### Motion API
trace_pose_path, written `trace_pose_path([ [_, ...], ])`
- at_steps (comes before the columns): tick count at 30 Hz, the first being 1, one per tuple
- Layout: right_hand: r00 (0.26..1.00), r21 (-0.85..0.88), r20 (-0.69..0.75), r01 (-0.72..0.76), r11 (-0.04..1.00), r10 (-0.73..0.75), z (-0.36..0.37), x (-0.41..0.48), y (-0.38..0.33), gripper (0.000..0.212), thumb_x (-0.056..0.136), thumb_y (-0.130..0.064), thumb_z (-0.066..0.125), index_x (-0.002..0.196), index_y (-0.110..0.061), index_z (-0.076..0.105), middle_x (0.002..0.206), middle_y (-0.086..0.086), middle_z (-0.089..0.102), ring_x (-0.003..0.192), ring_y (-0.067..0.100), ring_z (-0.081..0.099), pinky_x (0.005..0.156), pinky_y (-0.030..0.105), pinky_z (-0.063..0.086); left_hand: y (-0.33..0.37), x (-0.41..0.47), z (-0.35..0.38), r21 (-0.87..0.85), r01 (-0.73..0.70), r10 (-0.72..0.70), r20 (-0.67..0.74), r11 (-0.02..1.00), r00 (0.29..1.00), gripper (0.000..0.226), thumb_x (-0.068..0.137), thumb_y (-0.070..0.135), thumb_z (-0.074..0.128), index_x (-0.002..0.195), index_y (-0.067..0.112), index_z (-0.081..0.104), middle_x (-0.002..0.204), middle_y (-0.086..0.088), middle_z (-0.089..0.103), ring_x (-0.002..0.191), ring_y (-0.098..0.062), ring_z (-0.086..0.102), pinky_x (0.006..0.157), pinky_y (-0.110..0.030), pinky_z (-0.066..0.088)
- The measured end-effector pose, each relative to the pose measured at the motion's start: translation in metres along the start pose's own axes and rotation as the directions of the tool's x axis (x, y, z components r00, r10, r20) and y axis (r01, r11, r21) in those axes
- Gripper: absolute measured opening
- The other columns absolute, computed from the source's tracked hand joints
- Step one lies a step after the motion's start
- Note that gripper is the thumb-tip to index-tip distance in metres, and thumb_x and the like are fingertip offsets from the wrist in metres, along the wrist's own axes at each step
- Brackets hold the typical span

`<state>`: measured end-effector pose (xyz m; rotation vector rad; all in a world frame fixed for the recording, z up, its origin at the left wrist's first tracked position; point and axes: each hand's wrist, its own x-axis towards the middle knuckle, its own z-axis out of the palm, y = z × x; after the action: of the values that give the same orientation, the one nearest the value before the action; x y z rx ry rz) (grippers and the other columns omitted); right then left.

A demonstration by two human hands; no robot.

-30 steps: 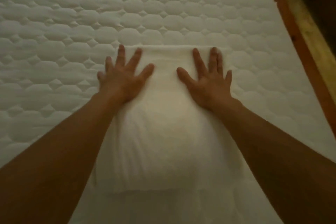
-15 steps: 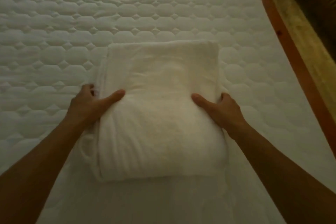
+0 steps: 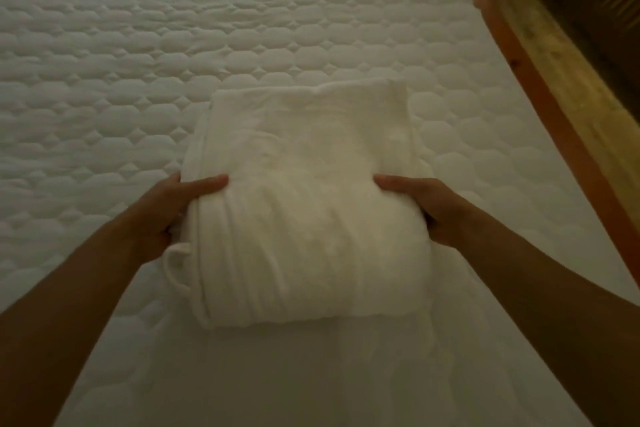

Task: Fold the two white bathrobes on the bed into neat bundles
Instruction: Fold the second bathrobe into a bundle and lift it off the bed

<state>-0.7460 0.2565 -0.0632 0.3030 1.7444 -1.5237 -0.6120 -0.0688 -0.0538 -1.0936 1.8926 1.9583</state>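
The folded white bathrobe (image 3: 311,204) sits as a thick bundle on the quilted bed (image 3: 138,62), held between the two grips. The left grip (image 3: 173,215) clasps its left edge, thumb lying on top and fingers curled round the side, and the right grip (image 3: 429,208) clasps the opposite edge likewise. A small fabric loop (image 3: 173,263) hangs just below the left grip, smooth white cloth (image 3: 311,374) spreads nearer than both grips, and a wooden bed frame (image 3: 554,121) runs well beyond the right grip.
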Motion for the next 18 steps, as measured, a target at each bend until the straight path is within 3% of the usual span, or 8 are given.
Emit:
trace_pose_path([
  [3,0.997,0.044,-0.042,0.067,0.997,-0.065,0.01,-0.02,-0.006,0.034,0.077,-0.022,0.08,0.108,-0.009,0.073,0.102,0.007,0.079,0.083,0.021,0.077,0.059,0.03,0.061,0.011,-0.02,-0.005,-0.045,-0.053,0.053,0.0,0.998,0.999,0.068,0.05,0.04,0.087,0.113,0.022,0.069,0.096,-0.003,0.08,0.078,-0.019,0.077,0.056,-0.031,0.06],
  [7,0.992,0.023,-0.002,0.129,0.991,-0.129,0.031,-0.07,-0.017,0.043,0.069,-0.028,0.08,0.106,-0.009,0.071,0.095,0.007,0.079,0.08,0.025,0.077,0.056,0.032,0.061,0.02,-0.07,-0.036,-0.075,-0.066,0.062,-0.058,0.995,0.996,0.035,0.08,0.027,0.078,0.114,0.023,0.067,0.098,-0.004,0.079,0.08,-0.021,0.077,0.059,-0.032,0.061],
  [10,0.986,-0.003,0.046,0.164,0.987,-0.163,0.056,-0.115,-0.025,0.039,0.069,-0.028,0.081,0.103,-0.012,0.069,0.09,0.006,0.079,0.075,0.025,0.077,0.053,0.035,0.06,0.014,-0.124,-0.063,-0.102,-0.072,0.06,-0.117,0.992,0.991,0.044,0.078,0.027,0.08,0.119,0.023,0.065,0.103,-0.006,0.078,0.089,-0.026,0.076,0.07,-0.038,0.061],
  [13,0.982,-0.019,0.094,0.168,0.986,-0.165,0.086,-0.164,-0.033,0.034,0.073,-0.026,0.081,0.102,-0.014,0.067,0.088,0.004,0.079,0.073,0.024,0.077,0.054,0.036,0.06,0.008,-0.189,-0.092,-0.153,-0.095,0.068,-0.175,0.984,0.982,0.047,0.077,0.025,0.081,0.121,0.021,0.064,0.105,-0.006,0.078,0.09,-0.025,0.076,0.07,-0.037,0.061],
  [16,0.975,-0.021,0.145,0.17,0.985,-0.166,0.121,-0.21,-0.038,0.022,0.08,-0.02,0.079,0.097,-0.013,0.068,0.088,0.006,0.079,0.069,0.023,0.076,0.049,0.033,0.059,0.0,-0.252,-0.123,-0.177,-0.121,0.079,-0.227,0.977,0.971,0.063,0.067,0.033,0.088,0.124,0.023,0.063,0.11,-0.004,0.076,0.097,-0.027,0.074,0.079,-0.042,0.06],
  [18,0.971,-0.035,0.171,0.173,0.984,-0.165,0.146,-0.24,-0.039,0.028,0.076,-0.022,0.082,0.098,-0.013,0.068,0.09,0.006,0.079,0.071,0.024,0.077,0.05,0.034,0.059,-0.006,-0.295,-0.145,-0.2,-0.129,0.073,-0.266,0.971,0.961,0.065,0.064,0.035,0.087,0.124,0.023,0.063,0.111,-0.004,0.076,0.1,-0.028,0.073,0.082,-0.043,0.059],
])
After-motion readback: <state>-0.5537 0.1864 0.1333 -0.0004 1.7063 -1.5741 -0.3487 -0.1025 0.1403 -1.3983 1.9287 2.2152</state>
